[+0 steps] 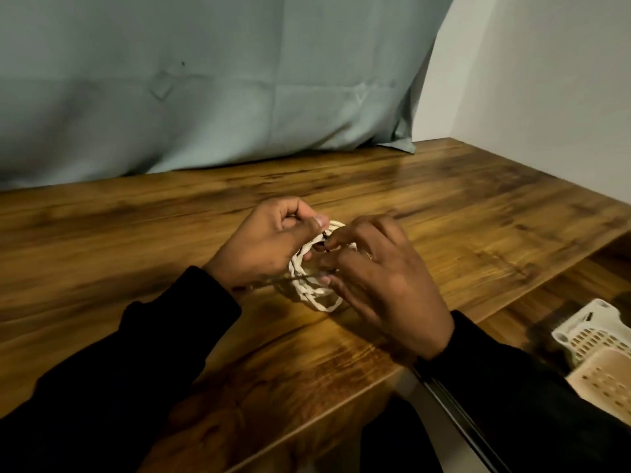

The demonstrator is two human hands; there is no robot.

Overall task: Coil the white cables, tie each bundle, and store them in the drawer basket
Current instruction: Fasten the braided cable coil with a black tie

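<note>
Both hands point(269, 244) point(375, 281) around coiled cable point(314, 295) (fingers curled)

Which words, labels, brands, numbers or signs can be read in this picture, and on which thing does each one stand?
No readable text anywhere in this view.
White cable coil, held by left hand and right hand: no print visible.
Small black tie at the coil: no lettering to be seen.
White basket: only holes and a small dark mark, too small to read.
Wooden table and curtain: no writing.

Both hands — left hand point(269, 244), right hand point(379, 281) — grip the coiled white cable point(309, 288).
</note>
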